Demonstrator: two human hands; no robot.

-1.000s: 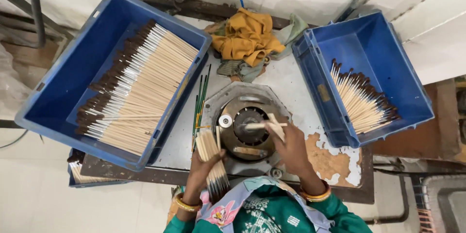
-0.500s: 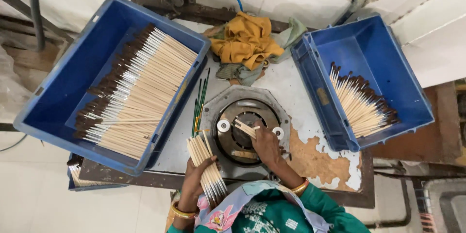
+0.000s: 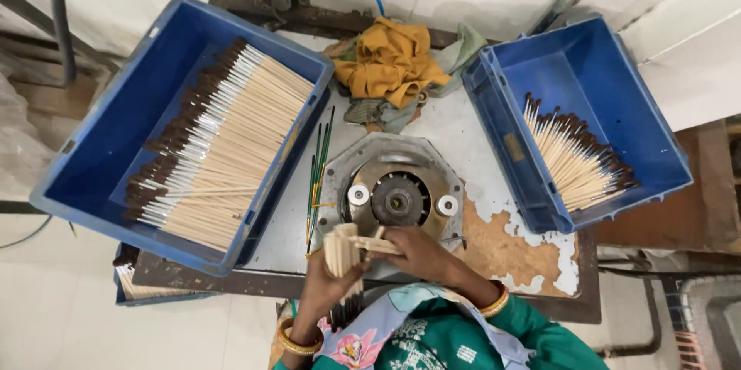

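A round metal machine point(image 3: 397, 199) sits in the middle of the worn table point(image 3: 494, 146), with two small white rollers on its face. It is right above the hands, very close.

On the left is a big blue bin point(image 3: 100, 131) packed with paintbrushes point(image 3: 220, 146), dark tips up and to the left, pale wooden handles down and to the right. Its corner hangs over the table edge. On the right is a second blue bin point(image 3: 587, 69), with a smaller heap of brushes point(image 3: 575, 158) in its lower half (the upper half is bare blue floor). A few thin green sticks point(image 3: 318, 173) lie on the table between the left bin and the machine. A yellow cloth point(image 3: 390, 61) is bunched up at the back, next to a grey rag.

The left hand point(image 3: 328, 289) is wrapped tight around a bundle of brushes point(image 3: 342, 250), held upright at the near edge of the table, handle ends up. The right hand point(image 3: 417, 250) is just beside it, pinching one brush point(image 3: 374, 244) that lies across the top of the bundle. The two hands are almost touching.

There is little open table. The bare spots are the strip between the machine and the right bin, and the chipped patch point(image 3: 509, 243) at the near right corner.
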